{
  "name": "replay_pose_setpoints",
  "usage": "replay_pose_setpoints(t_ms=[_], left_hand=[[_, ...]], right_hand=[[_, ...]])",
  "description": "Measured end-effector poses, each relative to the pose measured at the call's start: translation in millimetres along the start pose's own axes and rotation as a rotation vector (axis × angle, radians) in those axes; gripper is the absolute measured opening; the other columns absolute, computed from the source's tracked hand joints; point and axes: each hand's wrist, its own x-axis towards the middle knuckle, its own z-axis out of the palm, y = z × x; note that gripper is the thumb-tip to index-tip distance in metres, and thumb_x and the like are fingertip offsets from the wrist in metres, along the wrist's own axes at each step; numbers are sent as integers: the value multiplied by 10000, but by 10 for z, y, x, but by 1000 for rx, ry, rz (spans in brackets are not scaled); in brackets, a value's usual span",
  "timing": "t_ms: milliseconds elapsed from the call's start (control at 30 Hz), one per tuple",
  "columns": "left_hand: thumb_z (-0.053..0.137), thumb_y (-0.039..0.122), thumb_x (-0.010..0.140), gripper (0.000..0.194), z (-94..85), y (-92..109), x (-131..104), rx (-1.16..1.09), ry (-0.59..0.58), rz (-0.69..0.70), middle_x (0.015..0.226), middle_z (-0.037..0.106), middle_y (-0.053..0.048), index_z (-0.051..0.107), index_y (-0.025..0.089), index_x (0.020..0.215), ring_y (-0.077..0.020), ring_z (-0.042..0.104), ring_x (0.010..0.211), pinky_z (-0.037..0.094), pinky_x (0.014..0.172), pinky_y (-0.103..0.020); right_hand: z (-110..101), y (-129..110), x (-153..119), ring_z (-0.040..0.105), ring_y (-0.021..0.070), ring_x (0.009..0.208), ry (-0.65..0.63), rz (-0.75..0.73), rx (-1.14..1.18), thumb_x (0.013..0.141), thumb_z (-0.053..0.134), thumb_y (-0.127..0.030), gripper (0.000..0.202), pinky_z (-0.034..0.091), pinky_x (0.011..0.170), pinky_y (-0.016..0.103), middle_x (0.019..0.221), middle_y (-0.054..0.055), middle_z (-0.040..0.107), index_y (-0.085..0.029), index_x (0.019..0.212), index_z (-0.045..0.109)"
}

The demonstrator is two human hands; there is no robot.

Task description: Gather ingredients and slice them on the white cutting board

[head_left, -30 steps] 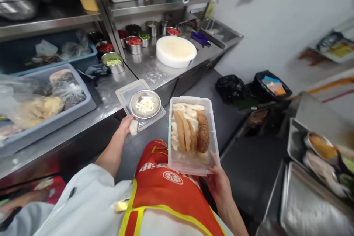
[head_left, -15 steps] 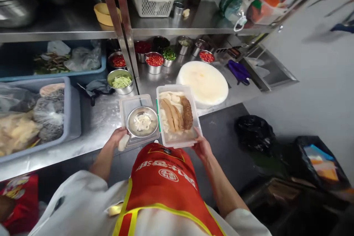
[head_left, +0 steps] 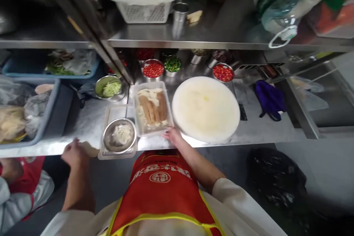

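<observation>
My right hand (head_left: pixel 173 136) is closed on the near right corner of a clear plastic container (head_left: pixel 153 108), which holds long brown pieces and pale pieces in liquid. Left of it, a steel bowl (head_left: pixel 120 136) with white slices rests on a clear plastic lid (head_left: pixel 104 152) at the counter's front edge. My left hand (head_left: pixel 73 152) is left of the lid, fingers bent around a pale, flat piece (head_left: pixel 89 149) that sticks out to its right. A round white cutting board (head_left: pixel 206 108) lies right of the container.
Bowls of chopped red peppers (head_left: pixel 152 69) and green pieces (head_left: pixel 172 64) stand at the back. Bins (head_left: pixel 49 112) fill the left side. A purple cloth (head_left: pixel 269 99) lies right, below an overhead shelf (head_left: pixel 215 44). Another person's arm (head_left: pixel 11 169) shows lower left.
The container has moved forward and left, onto the counter beside the board, with my right hand still at its corner. My left hand has moved left, away from the lid and bowl.
</observation>
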Motion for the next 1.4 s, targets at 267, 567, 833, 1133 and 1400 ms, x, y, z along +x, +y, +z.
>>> replay_pose_setpoints(t_ms=[267, 567, 833, 1133, 1400], left_hand=[[708, 400, 638, 213, 1383, 1345, -2322, -58, -621, 181, 731, 660, 37, 654, 221, 740, -176, 546, 678, 392, 551, -275], [844, 276, 675, 382, 3482, 1212, -3990, 340, -1277, 1012, 1150, 671, -111, 717, 207, 1028, -323, 597, 1123, 441, 1049, -421], [652, 358, 938, 316, 3190, 512, -3672, 234, -866, 1286, 1228, 654, -135, 654, 188, 1204, -268, 601, 1193, 505, 1085, -447], [534, 313, 992, 231, 3131, 741, -3958, 478, -943, 1164, 1219, 677, -130, 653, 195, 1151, -292, 627, 1135, 508, 1038, -463], [662, 177, 728, 541, 3202, 1113, -4359, 514, -1343, 385, 1055, 648, -51, 506, 205, 1245, -231, 638, 894, 487, 794, -353]], right_hand=[[-1268, -551, -391, 654, 179, 702, -391, 28, -356, 654, 823, -271, 378, 526, 704, 316, 733, -12, 701, -195, 1015, 739], [-3588, -2056, -42, 668, 196, 879, 498, -563, -513, 865, 510, -356, 415, 548, 866, 363, 1007, 98, 752, -145, 1191, 657], [-4542, -2309, 772, 532, 362, 1230, 783, -344, -1270, 871, 563, -273, 663, 385, 1086, 497, 1311, 240, 564, -155, 1517, 469], [-4859, -2039, 583, 639, 288, 992, 662, -192, -1261, 727, 642, -295, 907, 518, 945, 437, 1159, 141, 630, -198, 1577, 339], [-4375, -1857, 1, 575, 350, 1206, 922, -585, -1183, 831, 506, -257, 491, 446, 1061, 520, 1255, 245, 624, -91, 1268, 658]])
